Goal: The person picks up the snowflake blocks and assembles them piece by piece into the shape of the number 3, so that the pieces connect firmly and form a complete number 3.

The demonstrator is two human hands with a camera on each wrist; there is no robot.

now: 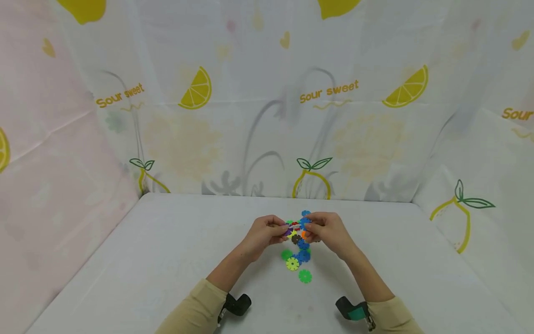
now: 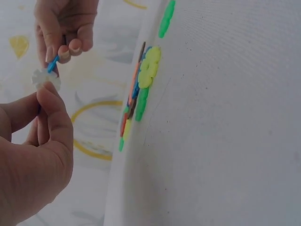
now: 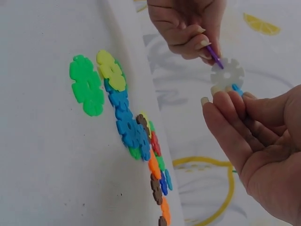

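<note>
Above the white table, my left hand (image 1: 263,234) pinches a purple interlocking disc (image 3: 215,57) between thumb and fingers. My right hand (image 1: 329,233) pinches a blue interlocking disc (image 2: 52,64) the same way. Between the two hands sits a white notched disc (image 3: 227,74), touching the purple one on one side and the blue one on the other. How deep the notches are pushed together cannot be made out. In the left wrist view, the left fingertips also cover part of the white disc.
Loose interlocking discs lie in a pile under and in front of the hands: a yellow disc (image 1: 292,264), a green disc (image 1: 305,276), a brown disc (image 3: 156,189), and several blue, orange and red ones. A lemon-print cloth (image 1: 233,139) hangs behind the table (image 1: 175,260).
</note>
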